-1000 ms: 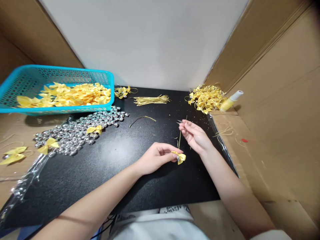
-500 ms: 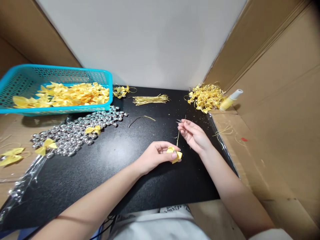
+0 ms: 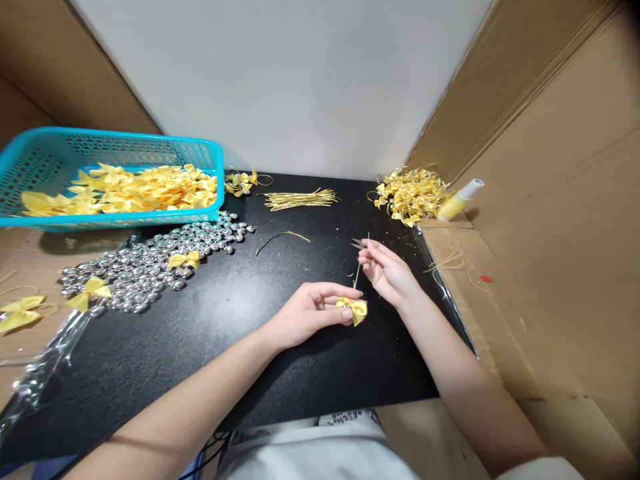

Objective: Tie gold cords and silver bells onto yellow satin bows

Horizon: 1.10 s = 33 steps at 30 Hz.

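Pinching just-turned bow (image 3: pixel 359 311) in left hand (image 3: pixel 315 310); clamping scissors (image 3: pixel 359 246) in right hand (image 3: pixel 389 272), twelve o'clock from bow; seemingly adjusting.

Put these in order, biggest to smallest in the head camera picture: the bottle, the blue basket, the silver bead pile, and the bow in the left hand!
1. Blue basket
2. Silver bead pile
3. Bottle
4. Yellow bow, partly covered by the left hand, so its full size is unsure.

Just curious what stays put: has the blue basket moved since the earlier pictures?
No: against the bundle of gold wires, the blue basket keeps its place; the whole view shifted slightly.
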Tool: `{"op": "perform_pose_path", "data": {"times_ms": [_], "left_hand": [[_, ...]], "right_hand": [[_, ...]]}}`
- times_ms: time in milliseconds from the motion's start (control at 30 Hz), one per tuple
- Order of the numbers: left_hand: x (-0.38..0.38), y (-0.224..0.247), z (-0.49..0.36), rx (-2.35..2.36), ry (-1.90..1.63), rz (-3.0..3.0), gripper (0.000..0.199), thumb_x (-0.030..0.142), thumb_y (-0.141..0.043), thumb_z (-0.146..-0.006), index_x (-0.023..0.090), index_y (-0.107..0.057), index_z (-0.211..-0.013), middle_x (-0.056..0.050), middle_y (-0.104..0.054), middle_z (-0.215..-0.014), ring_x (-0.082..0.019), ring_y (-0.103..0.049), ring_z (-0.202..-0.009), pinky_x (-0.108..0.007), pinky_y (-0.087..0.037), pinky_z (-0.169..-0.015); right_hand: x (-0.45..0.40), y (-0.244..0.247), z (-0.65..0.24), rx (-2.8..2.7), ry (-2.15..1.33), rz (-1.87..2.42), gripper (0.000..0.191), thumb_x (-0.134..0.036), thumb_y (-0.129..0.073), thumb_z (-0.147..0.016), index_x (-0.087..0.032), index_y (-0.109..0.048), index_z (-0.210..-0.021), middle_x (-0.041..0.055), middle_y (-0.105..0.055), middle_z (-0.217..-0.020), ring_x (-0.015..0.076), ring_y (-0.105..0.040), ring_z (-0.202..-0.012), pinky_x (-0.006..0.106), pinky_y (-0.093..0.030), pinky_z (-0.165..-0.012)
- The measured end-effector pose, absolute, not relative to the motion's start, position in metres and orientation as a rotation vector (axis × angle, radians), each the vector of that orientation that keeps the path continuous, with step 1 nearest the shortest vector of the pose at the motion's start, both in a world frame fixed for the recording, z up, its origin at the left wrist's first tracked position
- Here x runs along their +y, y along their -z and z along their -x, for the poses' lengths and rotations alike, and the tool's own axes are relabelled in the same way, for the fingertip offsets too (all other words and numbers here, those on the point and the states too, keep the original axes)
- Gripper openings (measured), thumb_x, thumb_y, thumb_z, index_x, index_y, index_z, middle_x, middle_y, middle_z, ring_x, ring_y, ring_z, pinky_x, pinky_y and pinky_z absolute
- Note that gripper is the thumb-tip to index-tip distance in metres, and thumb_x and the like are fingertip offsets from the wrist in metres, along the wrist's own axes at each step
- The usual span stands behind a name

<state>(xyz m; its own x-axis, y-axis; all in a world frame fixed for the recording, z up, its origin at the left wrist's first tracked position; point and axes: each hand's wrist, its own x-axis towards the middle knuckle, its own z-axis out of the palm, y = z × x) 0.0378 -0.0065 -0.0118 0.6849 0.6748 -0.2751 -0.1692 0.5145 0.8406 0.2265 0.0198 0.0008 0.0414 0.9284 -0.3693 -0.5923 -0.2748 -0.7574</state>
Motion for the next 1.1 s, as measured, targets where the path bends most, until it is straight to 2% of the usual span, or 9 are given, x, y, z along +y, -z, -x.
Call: {"op": "perform_pose_path", "data": {"times_ms": [133, 300, 400, 500, 767, 1000, 1100], "left_hand": [[-0.007, 0.012, -0.036, 0.623, -0.554, -0.967, 0.034, 0.023, -0.084, -0.069, 0.012, -0.075, -0.100, -0.010, -0.079, -0.093, -0.015, -0.072, -0.077, -0.027, -0.055, -0.079], [-0.007, 0.010, -0.034, 0.588, -0.525, -1.125, 0.028, 0.022, -0.079, -0.074, 0.013, -0.076, -0.100, -0.011, -0.078, -0.101, -0.015, -0.073, -0.080, -0.023, -0.055, -0.075], [-0.007, 0.010, -0.032, 0.589, -0.498, -1.244, 0.028, 0.024, -0.075, -0.079, 0.013, -0.076, -0.104, -0.012, -0.077, -0.106, -0.018, -0.074, -0.087, -0.025, -0.056, -0.080], [-0.007, 0.010, -0.031, 0.585, -0.485, -1.329, 0.026, 0.024, -0.074, -0.080, 0.013, -0.076, -0.103, -0.011, -0.078, -0.102, -0.019, -0.074, -0.089, -0.026, -0.056, -0.083], [-0.005, 0.011, -0.033, 0.610, -0.499, -1.113, 0.030, 0.028, -0.083, -0.068, 0.013, -0.077, -0.094, -0.009, -0.079, -0.092, -0.020, -0.074, -0.082, -0.030, -0.057, -0.083], [-0.004, 0.009, -0.034, 0.563, -0.509, -1.046, 0.030, 0.025, -0.075, -0.078, 0.013, -0.070, -0.106, -0.010, -0.077, -0.094, -0.015, -0.071, -0.078, -0.028, -0.054, -0.078], [-0.004, 0.009, -0.035, 0.596, -0.562, -1.051, 0.022, 0.021, -0.075, -0.076, 0.012, -0.068, -0.095, -0.009, -0.076, -0.086, -0.014, -0.069, -0.072, -0.026, -0.053, -0.071]], "right_hand": [[0.019, 0.000, -0.229, -0.463, -1.615, 1.022, 0.011, -0.005, -0.065, -0.083, -0.015, -0.068, -0.082, -0.0012, -0.072, -0.066, 0.0069, -0.071, -0.061, 0.009, -0.057, -0.056], [0.018, 0.001, -0.228, -0.484, -1.629, 1.003, 0.010, -0.007, -0.067, -0.082, -0.016, -0.067, -0.080, -0.0015, -0.072, -0.066, 0.0074, -0.071, -0.061, 0.010, -0.056, -0.055], [0.018, 0.002, -0.227, -0.494, -1.635, 0.994, 0.009, -0.008, -0.068, -0.082, -0.016, -0.067, -0.080, -0.0013, -0.072, -0.066, 0.0075, -0.071, -0.060, 0.010, -0.056, -0.055], [0.018, 0.005, -0.228, -0.527, -1.645, 0.995, 0.009, -0.009, -0.069, -0.082, -0.017, -0.066, -0.081, -0.0018, -0.072, -0.067, 0.0079, -0.071, -0.060, 0.011, -0.057, -0.054], [0.018, 0.011, -0.227, -0.586, -1.642, 1.000, 0.009, -0.012, -0.072, -0.080, -0.017, -0.064, -0.083, -0.0001, -0.072, -0.068, 0.0099, -0.071, -0.062, 0.013, -0.059, -0.056], [0.018, 0.015, -0.228, -0.570, -1.632, 1.027, 0.009, -0.013, -0.071, -0.080, -0.018, -0.065, -0.083, -0.0008, -0.073, -0.069, 0.0110, -0.072, -0.063, 0.016, -0.059, -0.056], [0.019, 0.017, -0.230, -0.563, -1.623, 1.034, 0.010, -0.013, -0.072, -0.079, -0.018, -0.065, -0.084, -0.0007, -0.073, -0.069, 0.0120, -0.072, -0.064, 0.017, -0.060, -0.056]]}}
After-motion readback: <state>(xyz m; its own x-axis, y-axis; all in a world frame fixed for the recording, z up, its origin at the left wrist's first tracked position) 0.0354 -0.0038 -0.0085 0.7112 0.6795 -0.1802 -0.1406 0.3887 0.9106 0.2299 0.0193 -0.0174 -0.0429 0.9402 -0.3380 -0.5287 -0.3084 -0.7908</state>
